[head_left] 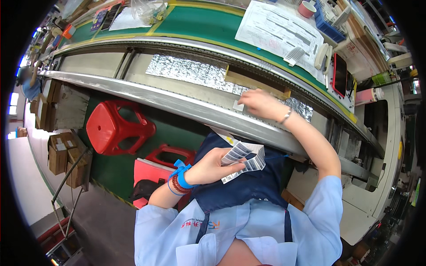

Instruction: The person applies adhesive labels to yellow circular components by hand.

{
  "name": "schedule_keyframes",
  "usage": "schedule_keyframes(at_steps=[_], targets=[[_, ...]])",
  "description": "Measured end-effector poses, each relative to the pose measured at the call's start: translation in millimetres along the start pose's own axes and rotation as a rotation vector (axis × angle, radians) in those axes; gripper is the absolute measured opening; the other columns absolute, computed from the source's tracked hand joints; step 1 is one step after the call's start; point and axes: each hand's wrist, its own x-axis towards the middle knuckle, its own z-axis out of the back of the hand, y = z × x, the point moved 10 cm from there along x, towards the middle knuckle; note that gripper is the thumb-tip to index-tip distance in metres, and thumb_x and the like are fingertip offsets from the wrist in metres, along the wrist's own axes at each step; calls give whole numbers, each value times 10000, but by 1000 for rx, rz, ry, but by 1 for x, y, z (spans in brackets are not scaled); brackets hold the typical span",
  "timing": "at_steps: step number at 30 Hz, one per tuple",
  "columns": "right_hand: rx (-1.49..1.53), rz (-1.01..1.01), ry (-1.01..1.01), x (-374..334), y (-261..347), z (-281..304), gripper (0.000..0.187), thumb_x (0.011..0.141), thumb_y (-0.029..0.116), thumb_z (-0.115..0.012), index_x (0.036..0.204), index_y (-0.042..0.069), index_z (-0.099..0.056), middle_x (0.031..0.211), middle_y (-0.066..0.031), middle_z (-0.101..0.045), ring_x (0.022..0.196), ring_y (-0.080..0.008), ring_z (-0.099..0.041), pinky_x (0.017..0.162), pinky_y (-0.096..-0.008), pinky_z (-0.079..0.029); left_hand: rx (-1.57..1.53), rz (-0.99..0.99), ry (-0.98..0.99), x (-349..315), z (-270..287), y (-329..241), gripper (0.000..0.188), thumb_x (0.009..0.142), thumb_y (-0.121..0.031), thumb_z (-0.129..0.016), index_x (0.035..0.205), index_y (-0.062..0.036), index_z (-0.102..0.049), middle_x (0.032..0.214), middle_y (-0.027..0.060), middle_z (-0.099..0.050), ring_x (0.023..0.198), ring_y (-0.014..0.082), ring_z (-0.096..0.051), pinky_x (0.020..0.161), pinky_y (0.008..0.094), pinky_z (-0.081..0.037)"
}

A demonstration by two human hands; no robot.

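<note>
Clutching printed sheets (254, 163), the left hand (212, 167) sits apart from the right hand (262, 104) (pinching a label (238, 106)).

Near, the light-blue shirt (262, 221) bears red characters (191, 224) and a coloured logo (214, 225) on its left. Print on the label strips (253, 164) in the left hand (211, 166) and the white sheet (255, 26), far right on the green surface (202, 18), is too small to read.

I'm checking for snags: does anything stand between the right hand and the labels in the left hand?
Only the silver rail runs between the right hand and the labels in the left hand. The right forearm passes above it, so it probably doesn't block; nothing else visible does.
</note>
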Motion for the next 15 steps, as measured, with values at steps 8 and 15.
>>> schedule_keyframes(at_steps=[8, 15], targets=[[-363, 252, 46, 24, 12, -54, 39, 711, 132, -506, 716, 96, -520, 747, -53, -543, 775, -212, -552, 700, -321, -438, 98, -60, -45, 1, 3, -2, 100, 763, -64, -646, 779, -13, -562, 698, -55, -505, 560, -5, -362, 483, 167, -287], [-236, -7, -217, -2, -2, 24, 64, 696, 109, -537, 685, 60, -577, 699, -95, -577, 713, -277, -584, 637, -373, -462, 86, -25, -13, 11, -16, -3, 68, 721, -2, -659, 746, 5, -596, 698, -20, -537, 575, 21, -417, 515, 179, -327]])
